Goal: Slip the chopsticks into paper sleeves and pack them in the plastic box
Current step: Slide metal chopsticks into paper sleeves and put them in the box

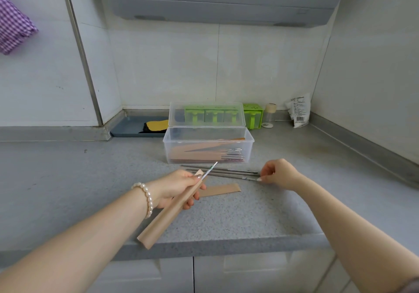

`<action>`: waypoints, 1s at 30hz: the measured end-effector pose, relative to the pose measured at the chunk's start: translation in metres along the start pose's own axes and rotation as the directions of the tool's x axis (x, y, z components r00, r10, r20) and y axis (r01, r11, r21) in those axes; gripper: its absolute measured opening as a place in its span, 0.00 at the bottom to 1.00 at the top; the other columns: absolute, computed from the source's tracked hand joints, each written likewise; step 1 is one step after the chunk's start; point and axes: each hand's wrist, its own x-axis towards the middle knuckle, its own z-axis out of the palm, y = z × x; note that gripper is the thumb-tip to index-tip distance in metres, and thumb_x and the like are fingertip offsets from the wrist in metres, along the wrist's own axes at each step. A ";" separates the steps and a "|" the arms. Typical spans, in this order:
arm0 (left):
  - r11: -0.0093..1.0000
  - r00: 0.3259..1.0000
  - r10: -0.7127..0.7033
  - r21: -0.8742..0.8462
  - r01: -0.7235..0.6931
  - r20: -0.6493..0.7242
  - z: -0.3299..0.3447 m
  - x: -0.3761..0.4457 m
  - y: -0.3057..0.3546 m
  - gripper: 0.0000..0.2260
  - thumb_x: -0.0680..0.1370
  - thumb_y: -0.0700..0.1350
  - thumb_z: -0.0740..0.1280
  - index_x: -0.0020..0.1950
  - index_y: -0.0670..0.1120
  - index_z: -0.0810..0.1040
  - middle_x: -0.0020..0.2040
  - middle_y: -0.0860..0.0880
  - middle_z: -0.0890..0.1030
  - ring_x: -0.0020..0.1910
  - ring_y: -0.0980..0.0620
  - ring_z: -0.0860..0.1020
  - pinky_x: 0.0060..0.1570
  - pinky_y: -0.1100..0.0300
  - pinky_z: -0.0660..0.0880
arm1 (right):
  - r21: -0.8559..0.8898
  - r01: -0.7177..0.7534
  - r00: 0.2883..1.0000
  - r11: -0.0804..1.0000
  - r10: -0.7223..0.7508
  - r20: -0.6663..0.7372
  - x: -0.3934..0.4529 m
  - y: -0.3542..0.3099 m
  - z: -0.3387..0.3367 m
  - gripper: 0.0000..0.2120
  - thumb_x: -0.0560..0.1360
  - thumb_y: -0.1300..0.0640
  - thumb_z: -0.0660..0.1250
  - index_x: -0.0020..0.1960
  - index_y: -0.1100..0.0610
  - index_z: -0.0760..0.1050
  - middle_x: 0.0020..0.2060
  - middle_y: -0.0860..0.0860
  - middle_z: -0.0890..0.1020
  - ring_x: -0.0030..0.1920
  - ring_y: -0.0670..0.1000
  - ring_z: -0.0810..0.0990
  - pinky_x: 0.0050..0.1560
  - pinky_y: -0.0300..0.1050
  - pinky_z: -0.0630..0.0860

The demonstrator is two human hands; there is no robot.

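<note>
Left hand [179, 187]: grips a paper sleeve [169, 212] near its open top, thumb over, fingers curled beneath; one chopstick [209, 170] pokes out past the fingertips, only its silvery tip showing.
Right hand [280, 175]: curled, fingertips pinching the near ends of the loose chopsticks [223, 171] on the counter [68, 179].
Loose chopsticks: a few thin metal sticks lying side by side, running leftward from the right fingertips to just beyond the left thumb; exact count hard to tell.
Spare sleeve [221, 189]: flat on the counter, just right of the left fingers, partly hidden under them.
Box [207, 145]: clear plastic, lid up, just beyond both sets of fingers; several sleeved pairs already inside, metal ends to the right.
Step, as judged: picking up a second stick to join the first in the held sleeve.
Handling, sticks: likely stiff, smooth and slippery, prone to rolling; best pinched close to one end and fed tip-first.
Handling, sleeve: light, thin, easily crushed or torn; best held lightly at the mouth so it stays open.
Risk: sleeved stick sliding out if tipped mouth-down.
</note>
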 end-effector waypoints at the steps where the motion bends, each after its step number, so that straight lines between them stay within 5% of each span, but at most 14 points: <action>1: 1.000 1.000 -0.006 0.003 0.006 0.007 0.001 0.000 0.000 0.13 0.82 0.45 0.56 0.52 0.39 0.76 0.35 0.44 0.76 0.26 0.53 0.73 0.26 0.62 0.72 | -0.020 -0.001 1.000 1.000 0.001 0.007 0.001 0.002 0.002 0.07 0.69 0.54 0.74 0.40 0.52 0.76 0.39 0.48 0.78 0.42 0.50 0.75 0.38 0.39 0.69; 7: 1.000 0.998 -0.017 0.013 0.016 0.067 0.000 -0.002 -0.001 0.09 0.81 0.43 0.57 0.51 0.40 0.74 0.34 0.44 0.77 0.25 0.53 0.74 0.25 0.62 0.72 | -0.076 0.048 0.999 0.996 -0.049 -0.002 0.004 0.007 0.007 0.06 0.72 0.55 0.70 0.43 0.56 0.75 0.39 0.49 0.75 0.43 0.51 0.73 0.39 0.40 0.68; 11: 0.999 0.993 -0.019 0.034 0.015 0.113 0.000 -0.002 -0.001 0.09 0.81 0.43 0.59 0.51 0.39 0.76 0.34 0.46 0.78 0.26 0.54 0.75 0.26 0.62 0.73 | 0.230 0.086 0.994 0.969 -0.068 -0.086 -0.002 0.003 -0.008 0.04 0.75 0.60 0.67 0.42 0.60 0.75 0.31 0.47 0.80 0.35 0.50 0.74 0.35 0.40 0.70; 13: 0.999 0.988 -0.021 0.041 0.014 0.156 0.000 -0.003 0.000 0.08 0.80 0.42 0.60 0.52 0.39 0.77 0.34 0.46 0.78 0.27 0.54 0.75 0.28 0.63 0.74 | 0.500 0.110 0.993 0.859 -0.068 -0.101 -0.007 0.002 -0.022 0.03 0.74 0.64 0.66 0.42 0.62 0.76 0.28 0.50 0.82 0.32 0.51 0.74 0.33 0.41 0.71; 16: 0.999 0.977 -0.011 0.034 0.003 0.212 0.001 -0.004 0.002 0.08 0.79 0.40 0.61 0.54 0.40 0.77 0.35 0.47 0.79 0.28 0.54 0.76 0.30 0.63 0.75 | 0.836 0.102 0.992 0.539 -0.119 -0.044 -0.016 0.000 -0.042 0.01 0.69 0.65 0.70 0.40 0.63 0.80 0.28 0.54 0.81 0.31 0.52 0.73 0.31 0.39 0.73; 18: 0.999 0.972 0.007 0.036 -0.016 0.236 0.002 -0.004 0.003 0.08 0.79 0.39 0.61 0.54 0.40 0.77 0.36 0.47 0.80 0.29 0.55 0.77 0.31 0.63 0.76 | 0.908 0.083 0.982 0.412 -0.191 -0.003 -0.020 -0.001 -0.051 0.13 0.56 0.56 0.80 0.37 0.61 0.83 0.28 0.54 0.81 0.28 0.49 0.75 0.31 0.37 0.75; 21: 0.999 0.966 0.027 0.039 -0.039 0.256 0.003 -0.004 0.003 0.08 0.80 0.38 0.60 0.55 0.40 0.77 0.38 0.46 0.80 0.30 0.56 0.77 0.33 0.63 0.76 | 0.922 0.101 0.978 0.374 -0.208 -0.023 -0.021 0.000 -0.056 0.21 0.45 0.51 0.84 0.33 0.60 0.82 0.26 0.54 0.79 0.26 0.47 0.76 0.29 0.36 0.74; 25: 0.998 0.962 0.034 0.041 -0.047 0.270 0.003 -0.002 0.003 0.09 0.79 0.39 0.62 0.56 0.39 0.77 0.38 0.47 0.81 0.30 0.56 0.78 0.33 0.62 0.76 | 0.901 0.128 0.986 0.414 -0.149 -0.071 -0.022 0.002 -0.058 0.06 0.65 0.60 0.73 0.31 0.60 0.79 0.23 0.53 0.77 0.24 0.47 0.73 0.26 0.36 0.71; 30: 0.997 0.957 0.047 0.049 -0.063 0.286 0.002 -0.003 0.003 0.07 0.79 0.39 0.62 0.53 0.42 0.79 0.38 0.47 0.81 0.31 0.55 0.78 0.33 0.62 0.76 | 0.877 0.169 0.985 0.450 -0.093 -0.143 -0.017 0.009 -0.061 0.10 0.74 0.66 0.63 0.34 0.63 0.74 0.23 0.53 0.75 0.24 0.47 0.71 0.25 0.36 0.69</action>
